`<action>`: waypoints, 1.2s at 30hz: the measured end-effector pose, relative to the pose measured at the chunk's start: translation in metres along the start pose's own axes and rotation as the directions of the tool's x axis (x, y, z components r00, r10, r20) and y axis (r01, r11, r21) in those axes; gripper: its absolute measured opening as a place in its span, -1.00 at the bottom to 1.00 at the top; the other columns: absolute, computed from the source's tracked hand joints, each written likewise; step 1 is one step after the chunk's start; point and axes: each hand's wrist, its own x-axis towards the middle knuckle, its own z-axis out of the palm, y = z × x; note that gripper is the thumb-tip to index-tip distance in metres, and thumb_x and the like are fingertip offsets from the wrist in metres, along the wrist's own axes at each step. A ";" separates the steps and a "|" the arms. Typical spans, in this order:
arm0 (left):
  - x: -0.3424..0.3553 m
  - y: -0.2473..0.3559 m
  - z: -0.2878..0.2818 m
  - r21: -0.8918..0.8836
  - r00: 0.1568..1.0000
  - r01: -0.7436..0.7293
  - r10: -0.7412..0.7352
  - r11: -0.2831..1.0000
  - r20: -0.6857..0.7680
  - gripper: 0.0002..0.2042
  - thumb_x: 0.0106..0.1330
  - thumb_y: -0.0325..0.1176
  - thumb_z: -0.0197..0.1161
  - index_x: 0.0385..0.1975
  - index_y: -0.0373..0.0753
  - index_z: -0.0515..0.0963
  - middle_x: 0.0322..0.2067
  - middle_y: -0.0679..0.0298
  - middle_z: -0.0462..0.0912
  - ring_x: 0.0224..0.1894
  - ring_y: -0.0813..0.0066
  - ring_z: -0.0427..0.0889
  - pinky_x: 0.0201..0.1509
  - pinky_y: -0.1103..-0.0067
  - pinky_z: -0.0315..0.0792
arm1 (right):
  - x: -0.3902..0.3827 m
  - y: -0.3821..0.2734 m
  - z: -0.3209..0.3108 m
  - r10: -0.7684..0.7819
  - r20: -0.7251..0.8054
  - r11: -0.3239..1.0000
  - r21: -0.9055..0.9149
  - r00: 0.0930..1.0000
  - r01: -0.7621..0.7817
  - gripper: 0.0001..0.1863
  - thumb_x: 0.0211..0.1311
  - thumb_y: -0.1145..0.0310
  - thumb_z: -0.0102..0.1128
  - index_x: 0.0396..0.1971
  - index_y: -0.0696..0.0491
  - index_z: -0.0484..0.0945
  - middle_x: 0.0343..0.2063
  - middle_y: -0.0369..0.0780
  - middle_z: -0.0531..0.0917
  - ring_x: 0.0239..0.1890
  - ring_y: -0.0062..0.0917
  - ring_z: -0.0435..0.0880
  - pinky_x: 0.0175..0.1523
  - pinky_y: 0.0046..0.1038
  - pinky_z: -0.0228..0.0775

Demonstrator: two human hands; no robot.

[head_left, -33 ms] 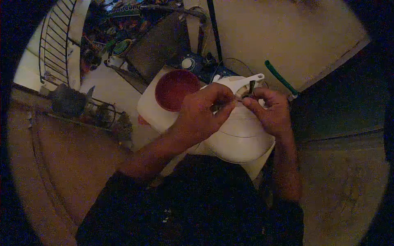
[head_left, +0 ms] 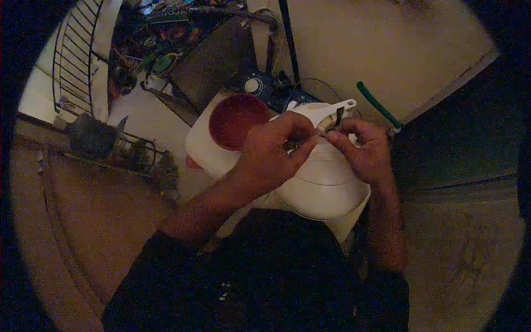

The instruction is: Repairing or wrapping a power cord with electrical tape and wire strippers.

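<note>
Above a white rounded plastic vessel [head_left: 326,193], my two hands meet with their fingertips close together. My left hand [head_left: 276,149] is closed in a pinch, thumb against forefinger, on something small that the fingers mostly hide. Closed in a pinch too, my right hand [head_left: 368,149] has a short dark strip [head_left: 339,116] standing up beside its fingers; I cannot make out its kind. Just behind the fingers, a white handle with a hole in its end [head_left: 347,104] sticks out to the right. A dark red bowl [head_left: 238,119] lies left of my left hand.
Under the bowl is a white surface with rounded corners [head_left: 199,138]. Behind it stands a dark blue panel with a pale knob [head_left: 253,86]. A green tube [head_left: 379,105] leans at the right by the wall. A metal rack [head_left: 74,55] is at the far left. The light is dim.
</note>
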 end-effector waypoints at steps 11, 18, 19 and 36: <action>-0.002 -0.009 0.003 -0.035 0.998 -0.065 0.064 0.997 -0.018 -0.87 0.06 -0.45 0.27 -0.43 -0.27 0.49 -0.42 0.25 0.58 -0.38 0.50 0.59 -0.33 0.61 0.48 | -0.003 -0.007 0.010 0.009 -0.019 1.000 0.023 1.000 -0.009 -0.81 0.01 0.36 0.22 -0.43 0.15 0.50 -0.53 -0.23 0.56 -0.44 -0.59 0.50 -0.25 -0.51 0.34; 0.000 -0.010 0.001 0.016 0.994 -0.089 0.090 0.996 -0.062 -0.81 0.02 -0.42 0.30 -0.36 -0.24 0.49 -0.42 0.26 0.59 -0.40 0.53 0.59 -0.32 0.61 0.47 | -0.002 -0.002 0.009 -0.039 -0.015 0.999 -0.003 0.999 0.039 -0.81 0.03 0.34 0.20 -0.41 0.15 0.50 -0.52 -0.23 0.57 -0.42 -0.57 0.52 -0.26 -0.51 0.35; 0.000 -0.008 0.000 0.015 0.994 -0.090 0.091 0.996 -0.062 -0.81 0.02 -0.42 0.30 -0.36 -0.24 0.49 -0.42 0.26 0.59 -0.40 0.53 0.59 -0.32 0.61 0.47 | -0.002 -0.004 0.007 -0.037 -0.003 0.999 -0.020 0.999 0.037 -0.80 0.03 0.34 0.20 -0.41 0.15 0.50 -0.52 -0.23 0.57 -0.42 -0.57 0.53 -0.26 -0.51 0.35; 0.003 -0.014 0.004 0.092 0.971 -0.211 0.219 0.973 -0.094 -0.82 0.04 -0.46 0.23 -0.33 -0.26 0.48 -0.44 0.17 0.59 -0.41 0.33 0.61 -0.37 0.49 0.48 | 0.009 -0.006 -0.013 -0.037 0.196 0.999 -0.032 0.980 0.044 -0.79 0.05 0.30 0.19 -0.36 0.11 0.53 -0.45 -0.23 0.60 -0.38 -0.55 0.54 -0.21 -0.47 0.35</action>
